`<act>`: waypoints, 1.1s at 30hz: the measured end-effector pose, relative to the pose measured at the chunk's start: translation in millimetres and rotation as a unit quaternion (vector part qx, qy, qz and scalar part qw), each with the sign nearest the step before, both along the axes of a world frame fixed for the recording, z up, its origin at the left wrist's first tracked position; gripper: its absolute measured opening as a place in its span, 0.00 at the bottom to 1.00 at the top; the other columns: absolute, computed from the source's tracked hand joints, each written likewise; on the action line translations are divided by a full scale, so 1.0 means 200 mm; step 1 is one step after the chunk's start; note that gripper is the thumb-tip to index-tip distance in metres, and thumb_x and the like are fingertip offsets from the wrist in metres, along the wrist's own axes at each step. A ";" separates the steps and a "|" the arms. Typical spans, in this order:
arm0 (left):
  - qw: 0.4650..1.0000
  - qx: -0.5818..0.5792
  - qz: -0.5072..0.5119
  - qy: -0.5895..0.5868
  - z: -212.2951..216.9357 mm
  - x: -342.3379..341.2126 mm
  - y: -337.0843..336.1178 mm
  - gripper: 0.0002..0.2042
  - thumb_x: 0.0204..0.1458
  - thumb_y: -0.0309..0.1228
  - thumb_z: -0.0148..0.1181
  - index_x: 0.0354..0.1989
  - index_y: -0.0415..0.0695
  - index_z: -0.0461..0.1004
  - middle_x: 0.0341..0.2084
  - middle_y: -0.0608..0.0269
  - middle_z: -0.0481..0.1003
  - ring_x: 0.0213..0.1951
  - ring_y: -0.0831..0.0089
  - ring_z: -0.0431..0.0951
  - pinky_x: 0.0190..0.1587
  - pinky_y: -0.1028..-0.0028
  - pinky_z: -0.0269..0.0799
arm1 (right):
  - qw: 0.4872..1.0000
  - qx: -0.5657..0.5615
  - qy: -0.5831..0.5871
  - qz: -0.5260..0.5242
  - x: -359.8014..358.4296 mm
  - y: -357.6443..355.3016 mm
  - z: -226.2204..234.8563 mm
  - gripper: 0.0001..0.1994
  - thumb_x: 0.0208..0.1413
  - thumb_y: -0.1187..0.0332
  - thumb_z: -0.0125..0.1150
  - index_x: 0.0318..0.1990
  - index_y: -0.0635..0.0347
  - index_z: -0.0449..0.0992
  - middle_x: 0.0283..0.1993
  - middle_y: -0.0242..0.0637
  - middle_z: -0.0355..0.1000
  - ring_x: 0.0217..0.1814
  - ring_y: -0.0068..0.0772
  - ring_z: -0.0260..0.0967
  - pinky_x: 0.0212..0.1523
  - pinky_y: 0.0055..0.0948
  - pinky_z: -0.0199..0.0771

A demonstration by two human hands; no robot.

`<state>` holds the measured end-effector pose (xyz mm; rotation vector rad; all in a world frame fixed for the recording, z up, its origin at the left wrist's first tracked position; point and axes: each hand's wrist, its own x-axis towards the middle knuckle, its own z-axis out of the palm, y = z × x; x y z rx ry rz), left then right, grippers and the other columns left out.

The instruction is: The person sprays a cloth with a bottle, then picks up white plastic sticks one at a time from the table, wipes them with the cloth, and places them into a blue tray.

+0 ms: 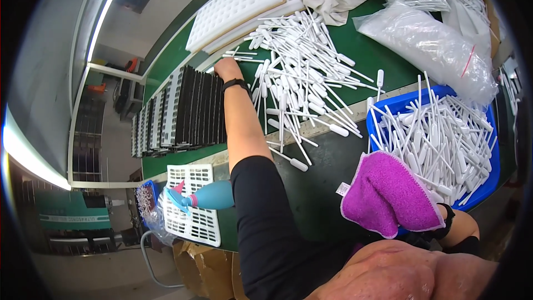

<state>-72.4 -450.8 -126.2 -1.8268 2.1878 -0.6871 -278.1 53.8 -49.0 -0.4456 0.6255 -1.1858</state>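
My left arm reaches out to the far end of a row of black and grey slotted racks (194,105). There my left hand (226,69) is closed, its fingertips hidden, beside a few loose white droppers (241,55). To its right lies a big loose heap of white plastic droppers (311,83). At the near right, a purple cloth (388,194) covers my right hand, which appears to grip it from below; only the wrist with its black band (444,221) shows. The cloth overlaps the front of a blue basin (491,175) filled with droppers.
White perforated foam blocks (239,5) lie at the back. Clear bags (427,44) and a crumpled pale cloth (333,0) are at the back right. A blue spray bottle (214,194) overlaps a white slotted tray (191,228) at the near left. Below is a cardboard box (205,269).
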 end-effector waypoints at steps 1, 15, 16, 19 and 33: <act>1.000 -0.009 -0.026 -0.006 0.00 -0.05 -0.01 0.09 0.51 0.31 0.50 0.33 0.48 0.78 0.35 0.64 0.77 0.38 0.65 0.78 0.35 0.63 0.73 | 1.000 0.000 0.001 -0.012 0.00 -0.01 0.00 0.27 0.55 0.70 0.54 0.61 0.62 0.53 0.57 0.40 0.60 0.57 0.29 0.61 0.57 0.27 0.61; 0.887 0.074 -0.371 0.265 0.31 -0.75 0.32 0.18 0.45 0.46 0.54 0.40 0.48 0.74 0.36 0.51 0.74 0.42 0.55 0.74 0.45 0.60 0.69 | 0.996 -0.064 0.043 0.032 -0.07 0.09 -0.14 0.24 0.60 0.71 0.44 0.63 0.58 0.48 0.63 0.39 0.53 0.63 0.30 0.54 0.62 0.29 0.54; 0.849 0.075 -0.393 0.345 0.22 -0.83 0.26 0.20 0.46 0.50 0.53 0.40 0.49 0.74 0.37 0.51 0.74 0.43 0.56 0.74 0.45 0.60 0.68 | 0.997 -0.059 0.047 0.015 -0.08 0.10 -0.15 0.24 0.60 0.71 0.44 0.63 0.58 0.48 0.63 0.39 0.53 0.63 0.30 0.54 0.62 0.29 0.54; 0.891 0.054 -0.341 0.294 0.01 -0.69 0.14 0.27 0.47 0.55 0.48 0.48 0.48 0.70 0.44 0.47 0.70 0.49 0.53 0.69 0.51 0.61 0.63 | 0.996 -0.063 0.063 0.008 -0.08 0.05 -0.16 0.24 0.60 0.71 0.44 0.63 0.59 0.48 0.63 0.39 0.53 0.63 0.30 0.54 0.62 0.29 0.54; 0.887 0.235 -0.323 0.234 0.12 -0.62 0.62 0.29 0.49 0.58 0.44 0.49 0.49 0.70 0.52 0.48 0.65 0.54 0.53 0.64 0.56 0.62 0.58 | 0.990 -0.103 0.079 -0.052 -0.07 0.06 -0.13 0.24 0.60 0.70 0.43 0.63 0.61 0.48 0.63 0.39 0.52 0.63 0.30 0.54 0.63 0.29 0.54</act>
